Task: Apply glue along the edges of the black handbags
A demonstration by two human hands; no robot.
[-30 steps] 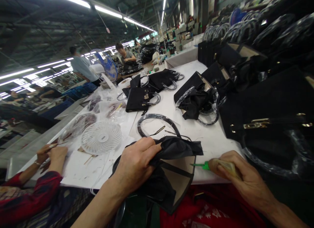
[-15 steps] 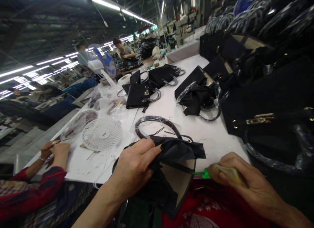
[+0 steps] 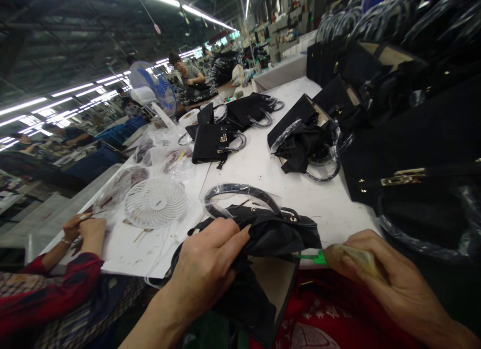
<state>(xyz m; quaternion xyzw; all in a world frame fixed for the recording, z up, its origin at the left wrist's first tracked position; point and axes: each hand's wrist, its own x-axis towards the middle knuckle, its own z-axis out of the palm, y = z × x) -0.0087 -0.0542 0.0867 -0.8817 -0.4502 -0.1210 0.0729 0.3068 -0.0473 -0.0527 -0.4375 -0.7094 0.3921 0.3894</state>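
My left hand [image 3: 210, 254] is closed on the black lining cloth of a black handbag [image 3: 285, 231], which lies tilted at the table's near edge. The bag's plastic-wrapped handle [image 3: 244, 190] arches up behind my fingers, and a beige inner panel [image 3: 268, 276] shows below. In my right hand [image 3: 394, 279] is a yellowish squeeze bottle [image 3: 361, 259] with a green nozzle [image 3: 319, 257]. The nozzle points left, its thin tip at the right end of the bag's opening. Whether the tip touches the bag is hidden.
A white round fan [image 3: 156, 203] lies left on the white table [image 3: 248, 161]. Further back are more black handbags [image 3: 210, 142]; large ones [image 3: 413, 138] crowd the right side. At the left edge, a co-worker's hands [image 3: 88, 229] hold something thin. A blue fan [image 3: 161, 88] stands behind.
My right hand and the bottle have shifted slightly right. The bag's upper edge has tipped a little, with more of its top and metal fittings showing. My left hand keeps its hold.
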